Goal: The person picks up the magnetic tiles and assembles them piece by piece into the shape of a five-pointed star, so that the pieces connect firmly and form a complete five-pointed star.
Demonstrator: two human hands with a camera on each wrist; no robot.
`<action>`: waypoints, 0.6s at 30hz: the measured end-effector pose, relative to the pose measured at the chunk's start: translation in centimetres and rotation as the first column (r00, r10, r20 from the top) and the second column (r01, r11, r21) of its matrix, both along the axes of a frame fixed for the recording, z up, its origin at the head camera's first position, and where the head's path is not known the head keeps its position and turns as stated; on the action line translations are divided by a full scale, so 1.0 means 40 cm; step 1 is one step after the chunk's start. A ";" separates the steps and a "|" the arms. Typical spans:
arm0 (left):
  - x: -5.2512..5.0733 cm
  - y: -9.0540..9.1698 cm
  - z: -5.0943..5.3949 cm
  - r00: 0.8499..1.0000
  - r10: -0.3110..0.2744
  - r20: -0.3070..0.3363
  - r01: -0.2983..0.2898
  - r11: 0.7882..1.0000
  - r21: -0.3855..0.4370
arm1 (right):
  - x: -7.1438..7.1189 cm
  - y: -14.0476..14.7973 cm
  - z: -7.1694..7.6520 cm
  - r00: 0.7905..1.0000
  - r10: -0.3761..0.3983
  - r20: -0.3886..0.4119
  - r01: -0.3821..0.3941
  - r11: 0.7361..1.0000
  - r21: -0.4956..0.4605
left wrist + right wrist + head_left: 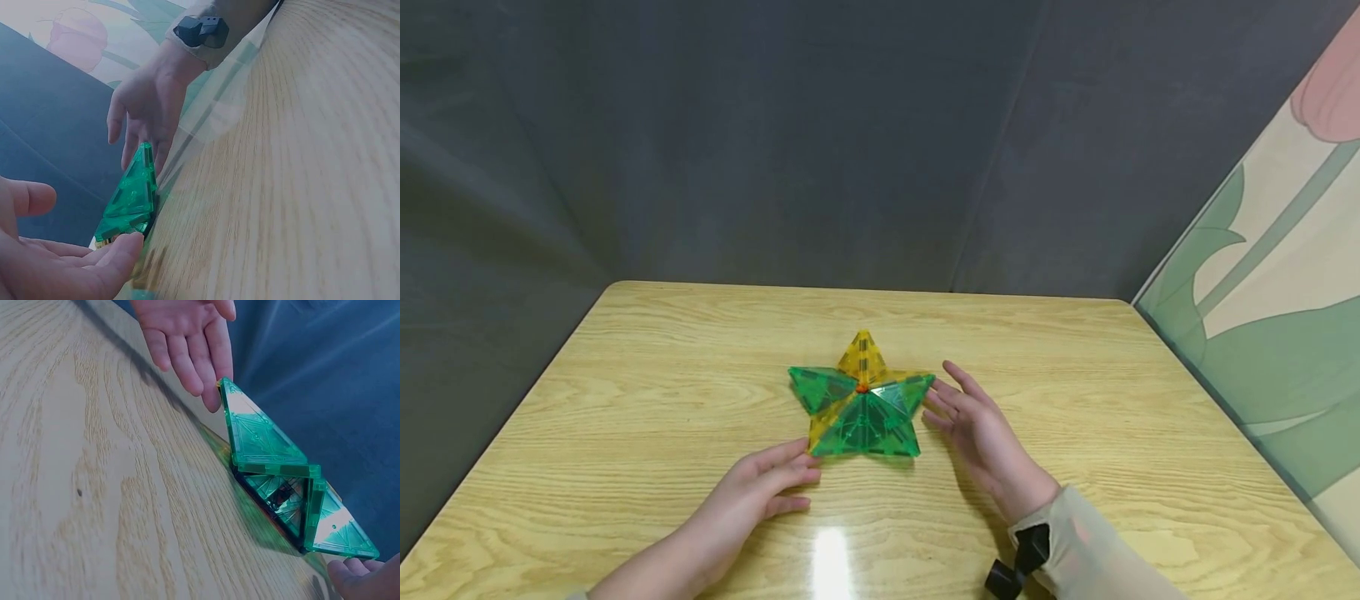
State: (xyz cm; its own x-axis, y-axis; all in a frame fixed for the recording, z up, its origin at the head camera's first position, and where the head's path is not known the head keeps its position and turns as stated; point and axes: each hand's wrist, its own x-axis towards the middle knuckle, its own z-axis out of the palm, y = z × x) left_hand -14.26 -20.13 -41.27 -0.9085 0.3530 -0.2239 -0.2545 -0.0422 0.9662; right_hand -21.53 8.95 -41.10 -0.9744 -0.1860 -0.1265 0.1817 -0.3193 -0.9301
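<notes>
A star of see-through green and yellow magnetic tiles (pixel 867 421) lies on the wooden table, raised toward its middle. In the head view my left hand (pixel 760 483) is at its lower left point, fingers loosely stretched and the tips touching or nearly touching it. At the right point my right hand (pixel 977 433) stands with fingers spread, the tips by the green tile's corner. The right wrist view shows the green tiles (pixel 262 434) tilted up off the table, a dark gap beneath them. From the left wrist, the green side (pixel 132 190) appears between both hands.
The wooden table (pixel 662 375) spreads around the star on all sides. A dark curtain (pixel 820 150) hangs behind its far edge, and a flower-printed cloth (pixel 1292 333) borders the right side. A black wrist device (pixel 1030 550) sits at the right sleeve.
</notes>
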 end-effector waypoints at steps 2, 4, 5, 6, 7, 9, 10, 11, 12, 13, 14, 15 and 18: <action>0.002 -0.002 0.001 1.000 -0.008 -0.002 0.008 1.000 -0.004 | -0.002 0.000 -0.002 1.000 0.005 0.000 -0.005 1.000 0.001; 0.004 -0.003 0.003 1.000 -0.018 -0.003 0.018 1.000 -0.011 | -0.003 -0.001 -0.002 1.000 0.009 -0.001 -0.009 1.000 0.002; 0.004 -0.004 0.003 1.000 -0.025 0.000 0.025 1.000 -0.012 | -0.003 -0.002 -0.002 1.000 0.010 -0.002 -0.010 1.000 0.001; 0.005 -0.004 0.004 1.000 -0.031 0.001 0.032 0.999 -0.013 | -0.003 -0.002 -0.001 1.000 0.013 -0.003 -0.013 1.000 0.001; 0.006 -0.005 0.004 0.999 -0.039 -0.001 0.039 0.999 -0.012 | -0.003 -0.003 -0.001 1.000 0.014 -0.002 -0.014 1.000 -0.003; 0.006 -0.006 0.005 0.999 -0.054 -0.003 0.054 0.998 -0.014 | -0.003 -0.004 0.001 1.000 0.016 -0.001 -0.016 1.000 -0.006; 0.006 -0.006 0.005 0.998 -0.059 -0.009 0.059 0.998 -0.013 | -0.003 -0.004 0.001 1.000 0.017 0.001 -0.017 1.000 -0.007; 0.006 -0.007 0.005 0.998 -0.064 -0.013 0.064 0.998 -0.015 | -0.004 -0.004 0.002 1.000 0.020 0.002 -0.020 1.000 -0.010; 0.006 -0.007 0.005 0.997 -0.068 -0.021 0.067 0.998 -0.019 | -0.004 -0.003 0.002 1.000 0.020 0.003 -0.020 1.000 -0.013; 0.006 -0.008 0.005 0.997 -0.070 -0.025 0.070 0.997 -0.022 | -0.005 -0.003 0.001 1.000 0.021 0.004 -0.021 1.000 -0.016; 0.004 -0.007 0.005 0.997 -0.071 -0.025 0.070 0.997 -0.026 | -0.006 -0.003 0.001 1.000 0.023 0.003 -0.023 1.000 -0.016; 0.003 -0.007 0.006 0.997 -0.071 -0.027 0.071 0.997 -0.027 | -0.007 -0.002 0.001 1.000 0.026 0.002 -0.026 0.999 -0.018; -0.001 -0.006 0.006 0.997 -0.076 -0.031 0.076 0.997 -0.025 | -0.010 -0.001 -0.001 0.999 0.037 -0.003 -0.037 0.999 -0.029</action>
